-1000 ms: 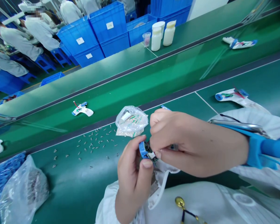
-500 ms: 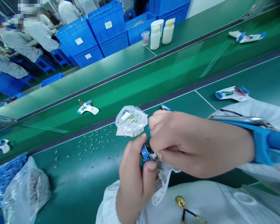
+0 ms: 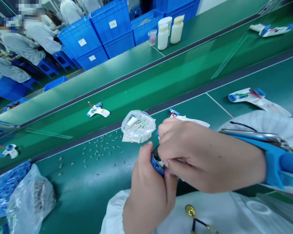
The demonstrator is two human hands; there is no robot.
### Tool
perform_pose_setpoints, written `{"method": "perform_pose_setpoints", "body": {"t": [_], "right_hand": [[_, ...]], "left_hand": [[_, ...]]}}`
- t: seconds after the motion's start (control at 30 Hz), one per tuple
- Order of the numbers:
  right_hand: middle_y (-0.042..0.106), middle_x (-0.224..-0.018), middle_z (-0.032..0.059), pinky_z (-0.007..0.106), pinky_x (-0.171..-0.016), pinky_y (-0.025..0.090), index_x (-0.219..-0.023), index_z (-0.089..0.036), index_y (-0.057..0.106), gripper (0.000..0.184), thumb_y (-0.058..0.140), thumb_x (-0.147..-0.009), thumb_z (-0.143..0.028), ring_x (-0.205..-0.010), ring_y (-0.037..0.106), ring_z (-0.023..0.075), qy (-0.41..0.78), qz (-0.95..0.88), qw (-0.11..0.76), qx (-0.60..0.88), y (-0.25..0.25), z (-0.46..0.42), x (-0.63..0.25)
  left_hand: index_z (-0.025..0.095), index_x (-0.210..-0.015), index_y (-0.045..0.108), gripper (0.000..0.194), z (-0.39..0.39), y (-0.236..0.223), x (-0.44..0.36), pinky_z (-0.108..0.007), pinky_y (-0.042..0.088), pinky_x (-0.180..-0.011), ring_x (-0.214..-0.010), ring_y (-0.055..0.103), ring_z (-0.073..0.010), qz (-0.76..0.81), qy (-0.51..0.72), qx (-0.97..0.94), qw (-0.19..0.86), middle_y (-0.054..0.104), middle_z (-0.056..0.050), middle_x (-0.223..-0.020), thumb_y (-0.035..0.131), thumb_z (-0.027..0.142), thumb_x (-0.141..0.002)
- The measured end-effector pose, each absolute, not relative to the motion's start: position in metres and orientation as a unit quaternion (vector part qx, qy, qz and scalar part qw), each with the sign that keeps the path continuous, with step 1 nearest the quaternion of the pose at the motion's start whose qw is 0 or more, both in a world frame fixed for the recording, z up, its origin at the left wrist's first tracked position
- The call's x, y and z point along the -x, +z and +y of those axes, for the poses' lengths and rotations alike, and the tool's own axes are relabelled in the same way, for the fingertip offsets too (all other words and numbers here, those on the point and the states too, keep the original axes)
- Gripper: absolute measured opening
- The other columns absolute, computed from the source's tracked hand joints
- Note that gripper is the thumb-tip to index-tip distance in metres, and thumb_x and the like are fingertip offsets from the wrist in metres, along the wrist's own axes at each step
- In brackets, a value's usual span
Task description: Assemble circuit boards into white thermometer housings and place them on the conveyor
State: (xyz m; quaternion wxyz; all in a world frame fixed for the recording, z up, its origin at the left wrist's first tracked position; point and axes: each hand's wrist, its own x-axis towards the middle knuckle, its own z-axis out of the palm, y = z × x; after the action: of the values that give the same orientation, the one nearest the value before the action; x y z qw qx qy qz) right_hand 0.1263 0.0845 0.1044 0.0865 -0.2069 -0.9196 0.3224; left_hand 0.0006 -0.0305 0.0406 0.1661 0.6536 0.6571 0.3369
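Note:
My left hand (image 3: 150, 195) is closed around a small blue part (image 3: 157, 165) with a circuit and a red wire, thumb and forefinger on its sides. Over it, my right hand (image 3: 192, 151) is closed, its fingertips pinched together at the part's inner side. Whatever those fingertips grip is hidden. Just beyond the right hand lies a white gun-shaped housing (image 3: 196, 121), partly covered, with a small blue board (image 3: 174, 112) and a red wire at its end. A clear plastic bag (image 3: 138, 126) of tiny pieces sits ahead of my hands.
Small metal pieces (image 3: 97, 151) lie scattered on the green bench at left, near a bag (image 3: 30, 201) and blue parts (image 3: 8, 188). Similar housings (image 3: 99, 110) ride the green belt (image 3: 141, 86); another housing (image 3: 258, 97) lies at right. White bottles (image 3: 163, 37) and blue crates (image 3: 111, 24) stand beyond.
The housings on the belt have shifted to the right. My left hand has turned and moved slightly right with the blue part. More of the housing beyond my right hand shows.

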Motion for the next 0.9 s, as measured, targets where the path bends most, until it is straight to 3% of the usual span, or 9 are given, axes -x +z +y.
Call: {"method": "perform_pose_setpoints", "body": {"t": [0.17, 0.33, 0.5, 0.67, 0.77, 0.87, 0.9], "right_hand": [[0.035, -0.055, 0.0004, 0.032, -0.065, 0.023, -0.051, -0.016, 0.031, 0.024, 0.037, -0.073, -0.011, -0.062, 0.029, 0.0138, 0.336, -0.914, 0.112, 0.197, 0.099, 0.083, -0.128], [0.036, -0.054, -0.0006, 0.03, -0.064, 0.026, -0.051, -0.016, 0.031, 0.023, 0.037, -0.073, -0.011, -0.059, 0.029, 0.012, 0.358, -0.906, 0.141, 0.177, 0.094, 0.086, -0.13], [0.039, -0.05, -0.0015, 0.026, -0.062, 0.028, -0.05, -0.015, 0.034, 0.022, 0.04, -0.07, -0.007, -0.059, 0.034, 0.0108, 0.368, -0.904, 0.119, 0.181, 0.094, 0.087, -0.133], [0.053, -0.052, -0.0023, 0.023, -0.058, 0.031, -0.051, -0.013, 0.052, 0.025, 0.046, -0.075, -0.008, -0.058, 0.044, 0.0089, 0.435, -0.879, 0.044, 0.189, 0.089, 0.11, -0.137], [0.063, -0.064, 0.0003, 0.023, -0.059, 0.032, -0.063, -0.011, 0.067, 0.026, 0.052, -0.083, -0.022, -0.062, 0.051, 0.0099, 0.361, -0.865, 0.072, 0.341, 0.082, 0.156, -0.153], [0.069, -0.078, 0.0044, 0.028, -0.065, 0.033, -0.083, -0.008, 0.073, 0.034, 0.05, -0.083, -0.032, -0.076, 0.056, 0.0133, 0.193, -0.748, 0.186, 0.607, 0.074, 0.218, -0.177], [0.069, -0.085, 0.009, 0.031, -0.067, 0.033, -0.086, -0.004, 0.074, 0.04, 0.047, -0.084, -0.034, -0.084, 0.058, 0.017, 0.167, -0.728, 0.201, 0.634, 0.072, 0.237, -0.183]], "left_hand": [[0.023, -0.13, 0.029, 0.051, -0.029, 0.044, -0.011, -0.04, 0.05, -0.06, -0.076, 0.068, -0.0304, 0.707, 0.298, -0.632, 0.109, 0.062, -0.016, -0.108, 0.05, 0.023, -0.083], [0.021, -0.127, 0.028, 0.049, -0.026, 0.05, -0.016, -0.043, 0.05, -0.052, -0.066, 0.068, -0.0339, 0.706, 0.271, -0.648, 0.09, 0.066, -0.017, -0.094, 0.047, 0.021, -0.081], [0.021, -0.127, 0.023, 0.049, -0.023, 0.053, -0.014, -0.049, 0.053, -0.054, -0.076, 0.069, -0.0382, 0.692, 0.271, -0.642, 0.189, 0.067, -0.02, -0.099, 0.044, 0.022, -0.083], [0.022, -0.138, 0.015, 0.066, -0.019, 0.046, -0.011, -0.052, 0.054, -0.075, -0.101, 0.064, -0.0356, 0.66, 0.29, -0.619, 0.312, 0.057, -0.021, -0.123, 0.052, 0.028, -0.084], [0.022, -0.144, 0.011, 0.074, -0.019, 0.04, -0.007, -0.054, 0.049, -0.089, -0.115, 0.054, -0.0353, 0.68, 0.303, -0.608, 0.277, 0.042, -0.022, -0.137, 0.055, 0.032, -0.085], [0.027, -0.144, 0.015, 0.069, -0.02, 0.037, 0.001, -0.052, 0.049, -0.089, -0.117, 0.053, -0.0338, 0.706, 0.293, -0.582, 0.277, 0.04, -0.019, -0.14, 0.054, 0.03, -0.087], [0.028, -0.144, 0.018, 0.067, -0.021, 0.037, 0.003, -0.052, 0.05, -0.088, -0.118, 0.052, -0.0341, 0.709, 0.286, -0.576, 0.29, 0.041, -0.018, -0.14, 0.053, 0.03, -0.087]]}}
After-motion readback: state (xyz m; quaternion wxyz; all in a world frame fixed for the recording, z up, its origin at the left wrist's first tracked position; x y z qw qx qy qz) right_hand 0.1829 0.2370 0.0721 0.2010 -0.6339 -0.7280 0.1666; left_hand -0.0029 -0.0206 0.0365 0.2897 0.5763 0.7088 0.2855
